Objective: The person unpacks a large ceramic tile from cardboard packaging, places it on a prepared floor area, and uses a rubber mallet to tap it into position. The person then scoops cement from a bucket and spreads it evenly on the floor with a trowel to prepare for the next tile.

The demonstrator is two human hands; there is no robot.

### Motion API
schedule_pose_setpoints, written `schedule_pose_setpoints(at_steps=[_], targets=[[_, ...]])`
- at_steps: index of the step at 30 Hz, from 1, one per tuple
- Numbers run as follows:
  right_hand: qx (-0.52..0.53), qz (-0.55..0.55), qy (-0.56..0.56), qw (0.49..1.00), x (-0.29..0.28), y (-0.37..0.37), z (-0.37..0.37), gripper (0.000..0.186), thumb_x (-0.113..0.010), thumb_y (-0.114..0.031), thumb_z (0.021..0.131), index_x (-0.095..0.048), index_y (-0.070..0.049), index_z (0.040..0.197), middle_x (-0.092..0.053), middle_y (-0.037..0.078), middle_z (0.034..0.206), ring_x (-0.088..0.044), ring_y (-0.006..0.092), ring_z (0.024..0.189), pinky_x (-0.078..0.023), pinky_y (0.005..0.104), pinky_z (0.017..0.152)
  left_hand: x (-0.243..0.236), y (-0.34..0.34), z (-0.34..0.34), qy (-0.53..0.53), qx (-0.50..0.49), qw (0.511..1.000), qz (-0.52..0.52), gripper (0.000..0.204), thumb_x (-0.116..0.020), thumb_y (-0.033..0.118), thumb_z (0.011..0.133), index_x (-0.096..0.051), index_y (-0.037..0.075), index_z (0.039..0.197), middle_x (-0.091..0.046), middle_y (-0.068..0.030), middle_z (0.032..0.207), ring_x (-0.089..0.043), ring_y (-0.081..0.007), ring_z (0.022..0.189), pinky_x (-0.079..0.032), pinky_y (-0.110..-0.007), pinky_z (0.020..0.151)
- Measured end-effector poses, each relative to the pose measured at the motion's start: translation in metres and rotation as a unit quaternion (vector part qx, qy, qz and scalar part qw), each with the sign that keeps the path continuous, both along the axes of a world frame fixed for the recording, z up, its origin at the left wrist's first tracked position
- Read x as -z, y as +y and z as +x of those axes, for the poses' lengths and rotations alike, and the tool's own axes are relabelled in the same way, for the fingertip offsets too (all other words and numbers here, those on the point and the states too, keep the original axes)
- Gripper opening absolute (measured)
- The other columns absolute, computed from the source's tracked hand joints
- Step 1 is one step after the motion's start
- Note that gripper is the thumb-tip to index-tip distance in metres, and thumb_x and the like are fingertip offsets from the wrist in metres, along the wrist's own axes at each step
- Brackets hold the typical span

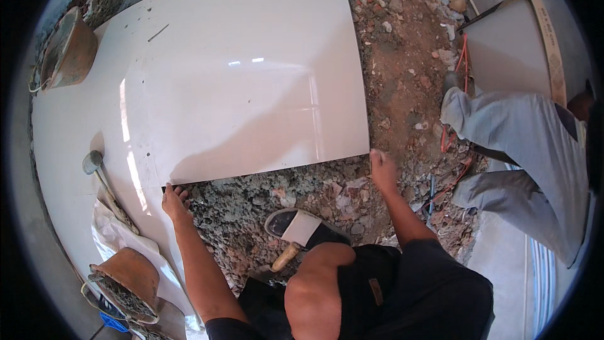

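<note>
A large glossy white tile (pixel 258 101) lies in the upper middle. My left hand (pixel 177 201) grips its near edge at the left, beside the seam with another white tile (pixel 88 126). My right hand (pixel 382 165) holds its near right corner, slightly blurred. Grey mortar and rubble (pixel 233 204) show just below the edge between my hands. A rubber mallet (pixel 92 162) rests on the left tiling, left of my left hand, on white sheeting (pixel 107 226). My sandalled foot (pixel 302 230) stands on the rubble beside a wooden handle (pixel 286 257).
Mortar buckets (pixel 135 277) (pixel 78 47) sit at lower left and upper left. Broken earth (pixel 402 63) runs along the right. Another person's grey-trousered legs (pixel 522 145) are at the right, near a leaning board (pixel 509 50), orange cables and pipes (pixel 544 289).
</note>
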State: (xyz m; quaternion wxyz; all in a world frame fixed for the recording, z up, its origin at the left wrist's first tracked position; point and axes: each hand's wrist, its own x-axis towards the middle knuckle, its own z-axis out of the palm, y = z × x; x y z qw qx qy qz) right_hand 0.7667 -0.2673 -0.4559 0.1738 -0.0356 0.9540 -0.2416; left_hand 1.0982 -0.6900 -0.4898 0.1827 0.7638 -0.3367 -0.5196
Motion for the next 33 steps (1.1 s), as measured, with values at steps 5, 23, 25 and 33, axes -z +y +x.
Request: schedule_pose_setpoints(at_steps=[5, 23, 25, 33], targets=[[0.009, -0.052, 0.093, 0.994, -0.008, -0.033, -0.024, 0.043, -0.049, -0.037, 0.096, -0.064, 0.001, 0.107, -0.064, 0.023, 0.1, -0.059, 0.0423, 0.101, -0.046, 0.0453, 0.086, 0.003, -0.006, -0.003, 0.004, -0.04, 0.999, -0.017, 0.046, -0.055, 0.039, 0.094, -0.053, 0.002, 0.121, -0.064, -0.0095, 0.103, -0.06, -0.015, 0.073, -0.041, -0.029, 0.054], [0.046, -0.025, 0.039, 0.998, 0.013, -0.049, -0.042, 0.038, -0.054, -0.03, 0.092, -0.067, 0.004, 0.1, -0.069, 0.022, 0.094, -0.067, 0.0342, 0.091, -0.049, 0.0399, 0.08, 0.015, -0.016, 0.007, 0.104, -0.112, 0.988, 0.028, 0.041, -0.054, 0.046, 0.093, -0.056, 0.007, 0.107, -0.066, -0.0029, 0.086, -0.058, -0.0131, 0.067, -0.039, -0.028, 0.055], [0.086, -0.078, 0.016, 0.993, 0.024, -0.06, -0.06, 0.038, -0.058, -0.03, 0.09, -0.067, 0.005, 0.099, -0.07, 0.021, 0.092, -0.067, 0.0324, 0.091, -0.049, 0.0385, 0.081, 0.014, -0.016, 0.004, 0.092, -0.148, 0.983, 0.051, 0.043, -0.054, 0.047, 0.093, -0.056, 0.006, 0.106, -0.064, -0.0046, 0.087, -0.056, -0.0138, 0.064, -0.038, -0.029, 0.053], [0.067, -0.022, 0.074, 0.995, 0.062, -0.068, -0.093, 0.043, -0.058, -0.038, 0.09, -0.066, 0.005, 0.092, -0.068, 0.019, 0.088, -0.064, 0.0332, 0.084, -0.047, 0.0416, 0.078, 0.007, -0.014, -0.012, 0.108, -0.167, 0.98, 0.014, 0.037, -0.063, 0.042, 0.09, -0.053, 0.008, 0.079, -0.048, 0.0012, 0.058, -0.037, -0.0074, 0.042, -0.027, -0.024, 0.039]])
